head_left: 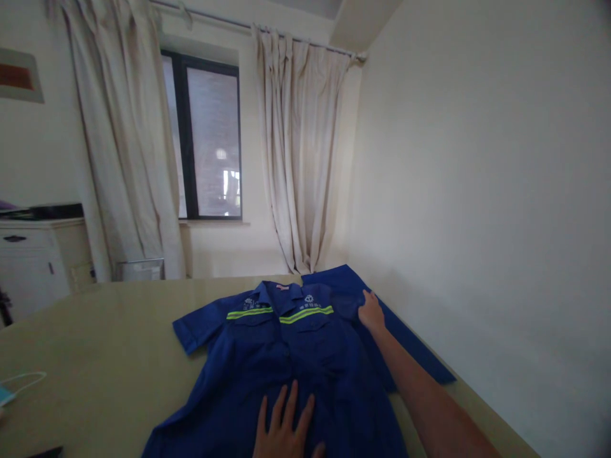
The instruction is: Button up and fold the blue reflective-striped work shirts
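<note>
**Blue shirt [260, 340] spread out on a dull green table [109, 343]**

The table has a smooth top with a faint sheen, and the shirt lies face up on it, collar towards the far edge. Beyond the shirt and to its left is a dark-framed window [214, 140], with one pale curtain [119, 146] farther left and another curtain [300, 140] nearly straight behind the collar. A plain wall [477, 191] rises to the right of the shirt. Well off to its left stands a white cabinet [28, 257] with dark things on top. On the table left of the shirt, a light blue item with a white loop (it looks like a face mask) [7, 395] is cut off by the picture's edge.

Under the shirt's right side, and reaching out past it towards the wall, lies a flat blue cloth [417, 343] with straight edges.

The left hand [284, 426] rests palm down on the lower front of the shirt, fingers spread, gripping nothing. The right hand [373, 313] is at the end of the shirt's right-hand sleeve [347, 306], above the blue cloth, its fingers bent; whether they pinch the fabric or only touch it, I cannot tell. Yellow-green stripes cross the chest, between the collar and the left hand.
</note>
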### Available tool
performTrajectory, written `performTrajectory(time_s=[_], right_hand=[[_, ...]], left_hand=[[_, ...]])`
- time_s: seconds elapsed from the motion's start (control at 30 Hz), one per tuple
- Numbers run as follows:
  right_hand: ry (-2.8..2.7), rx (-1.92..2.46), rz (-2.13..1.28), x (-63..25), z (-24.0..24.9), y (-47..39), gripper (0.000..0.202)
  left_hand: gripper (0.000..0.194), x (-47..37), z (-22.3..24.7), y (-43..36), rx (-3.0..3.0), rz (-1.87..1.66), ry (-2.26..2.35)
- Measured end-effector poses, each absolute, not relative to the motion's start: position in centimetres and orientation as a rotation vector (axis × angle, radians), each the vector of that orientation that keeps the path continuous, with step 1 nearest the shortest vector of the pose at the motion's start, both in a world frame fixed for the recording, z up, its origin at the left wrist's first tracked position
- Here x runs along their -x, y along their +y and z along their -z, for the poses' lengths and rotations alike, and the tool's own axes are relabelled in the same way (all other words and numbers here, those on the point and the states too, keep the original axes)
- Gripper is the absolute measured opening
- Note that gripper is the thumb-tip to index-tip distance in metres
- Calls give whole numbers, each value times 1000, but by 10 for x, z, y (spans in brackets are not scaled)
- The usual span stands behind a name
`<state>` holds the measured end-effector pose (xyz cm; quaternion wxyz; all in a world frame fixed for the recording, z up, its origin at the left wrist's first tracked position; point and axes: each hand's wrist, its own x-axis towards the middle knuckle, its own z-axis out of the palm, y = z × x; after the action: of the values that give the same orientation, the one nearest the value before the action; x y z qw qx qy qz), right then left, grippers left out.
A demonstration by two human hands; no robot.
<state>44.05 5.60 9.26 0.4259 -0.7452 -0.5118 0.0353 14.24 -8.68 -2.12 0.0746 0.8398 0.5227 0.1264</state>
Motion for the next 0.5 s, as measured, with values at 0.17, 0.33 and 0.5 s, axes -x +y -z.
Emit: performTrajectory(time_s=[0.17, 0.33, 0.5], right_hand=[[-1648, 1683, -124, -368, -61, -36, 44], [-2256, 1514, -453, -323, -9, -122, 73], [-2293, 1500, -552, -335, -28, -135, 59]], left_hand=[[56, -135, -2, -59, -2581, -420, 1547], [45, -123, 6, -65, -2738, -446, 1497], [61, -95, 29, -100, -2505, -198, 1461]])
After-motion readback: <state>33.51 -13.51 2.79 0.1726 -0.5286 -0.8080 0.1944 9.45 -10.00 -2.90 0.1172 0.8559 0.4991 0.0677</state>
